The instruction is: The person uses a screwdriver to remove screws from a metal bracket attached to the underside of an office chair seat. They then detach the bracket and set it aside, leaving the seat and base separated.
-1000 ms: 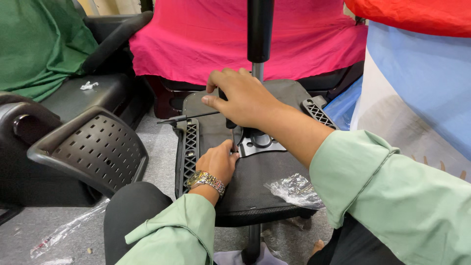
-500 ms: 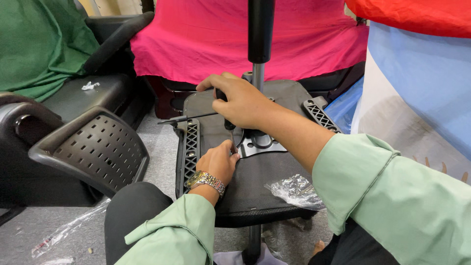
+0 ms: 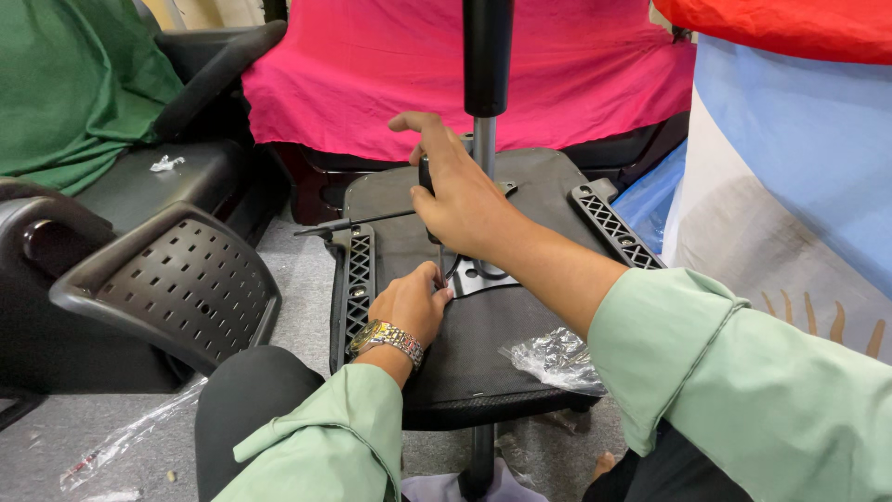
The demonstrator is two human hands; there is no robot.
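Note:
An upturned black office chair seat (image 3: 483,344) lies in front of me, its gas cylinder post (image 3: 487,84) standing up from a metal mechanism plate (image 3: 483,277). My right hand (image 3: 460,191) is closed around a black tool handle (image 3: 426,172) held upright over the plate. Beside the plate my left hand (image 3: 409,302), with a metal wristwatch (image 3: 388,336) on the wrist, pinches something small at the tool's lower tip; what it is stays hidden. A thin black lever rod (image 3: 358,223) sticks out to the left of the mechanism.
A crumpled clear plastic bag (image 3: 556,358) lies on the seat near my right sleeve. Another black chair with a perforated armrest (image 3: 177,279) stands on the left. Pink cloth (image 3: 372,65) covers furniture behind, green cloth (image 3: 65,84) at far left, blue and white fabric (image 3: 799,177) on the right.
My right hand has shifted slightly on the tool handle, fingers lifting a little. The left hand stays at the plate.

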